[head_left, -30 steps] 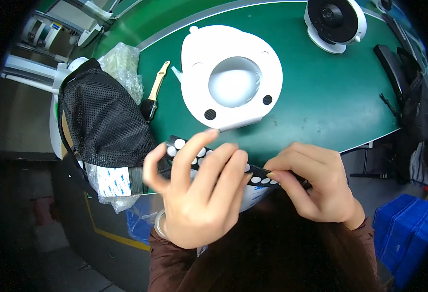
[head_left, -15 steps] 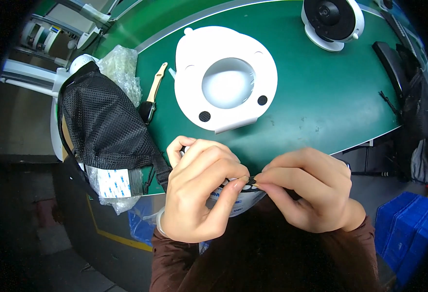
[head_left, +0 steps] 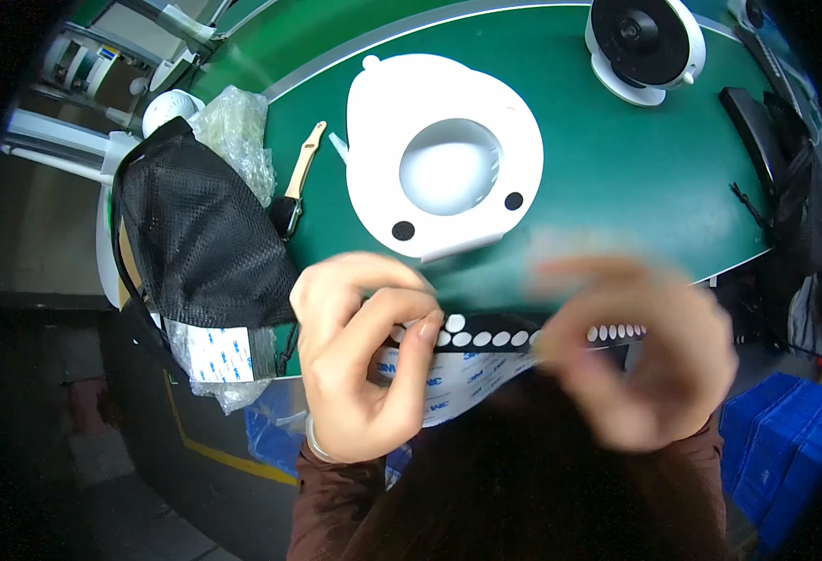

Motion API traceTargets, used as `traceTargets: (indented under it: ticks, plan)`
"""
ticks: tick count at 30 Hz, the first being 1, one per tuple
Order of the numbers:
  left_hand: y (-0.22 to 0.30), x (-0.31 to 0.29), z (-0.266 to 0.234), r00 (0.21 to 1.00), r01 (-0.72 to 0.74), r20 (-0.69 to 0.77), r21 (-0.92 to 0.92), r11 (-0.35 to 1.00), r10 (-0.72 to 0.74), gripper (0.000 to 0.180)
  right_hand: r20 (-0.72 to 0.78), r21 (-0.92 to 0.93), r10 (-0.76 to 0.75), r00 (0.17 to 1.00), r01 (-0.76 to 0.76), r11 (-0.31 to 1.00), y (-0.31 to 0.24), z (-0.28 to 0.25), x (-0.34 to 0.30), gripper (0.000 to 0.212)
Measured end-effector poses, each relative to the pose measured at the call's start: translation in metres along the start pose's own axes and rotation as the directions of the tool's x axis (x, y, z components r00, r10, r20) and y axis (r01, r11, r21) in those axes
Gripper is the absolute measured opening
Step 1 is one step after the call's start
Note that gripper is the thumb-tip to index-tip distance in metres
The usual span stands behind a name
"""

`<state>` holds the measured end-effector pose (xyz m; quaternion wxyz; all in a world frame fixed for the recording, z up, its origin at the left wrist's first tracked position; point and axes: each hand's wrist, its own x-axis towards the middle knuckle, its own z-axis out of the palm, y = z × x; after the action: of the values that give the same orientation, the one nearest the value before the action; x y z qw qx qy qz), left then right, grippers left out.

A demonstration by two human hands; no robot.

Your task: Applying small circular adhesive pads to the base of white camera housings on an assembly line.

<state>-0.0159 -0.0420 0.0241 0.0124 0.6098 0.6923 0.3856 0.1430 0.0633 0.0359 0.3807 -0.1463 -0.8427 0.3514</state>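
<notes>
My left hand (head_left: 359, 360) is closed, thumb and forefinger pinching a sheet of round adhesive pads (head_left: 500, 339) at the table's near edge. The sheet is black with rows of white round spots, and pale backing with blue print hangs below it. My right hand (head_left: 649, 360) is smeared by motion at the sheet's right part, so its fingers and anything in them cannot be made out. Beyond my hands lies a white rounded plastic housing (head_left: 373, 159) with a large round hollow. Two black textured round pads (head_left: 403, 231) show along its near side.
A watch with a pale strap (head_left: 306, 164) lies left of the housing. Further left are a black mesh bag (head_left: 210, 234) and clear bubble wrap (head_left: 238, 136). A round black-and-white fan-like device (head_left: 640, 42) stands at the far right. Blue bins (head_left: 789, 449) sit lower right.
My right hand has moved right and blurred, away from the left fingertips. More of the sheet's spots now show. The housing appears slightly further right in view.
</notes>
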Motion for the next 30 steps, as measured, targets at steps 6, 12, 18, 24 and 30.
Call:
traceTargets:
  ticks: [6,12,18,24,30]
  plan:
    - [0.000,0.000,0.000,0.998,0.039,-0.049,0.037,0.999,-0.037,0.008,-0.183,0.317,0.252,0.950,-0.186,0.930,0.043,-0.002,0.044,0.011]
    - [-0.004,0.000,0.002,0.999,-0.002,-0.039,-0.011,1.000,0.001,0.008,-0.154,0.323,0.320,0.935,-0.258,0.911,0.041,0.005,0.048,0.013]
    - [-0.004,0.004,0.000,0.999,-0.036,-0.007,0.022,0.999,0.036,0.007,-0.197,0.200,0.271,0.942,-0.232,0.952,0.041,0.007,0.049,0.011]
    - [-0.002,0.003,0.001,1.000,-0.010,-0.009,-0.038,0.999,0.010,0.007,-0.210,0.102,0.230,0.950,-0.213,0.972,0.042,0.007,0.053,0.013]
    - [0.006,-0.006,-0.003,0.992,-0.025,-0.117,0.147,0.989,0.043,0.010,-0.413,-0.089,0.010,0.911,-0.051,0.995,0.039,0.001,0.040,0.021]
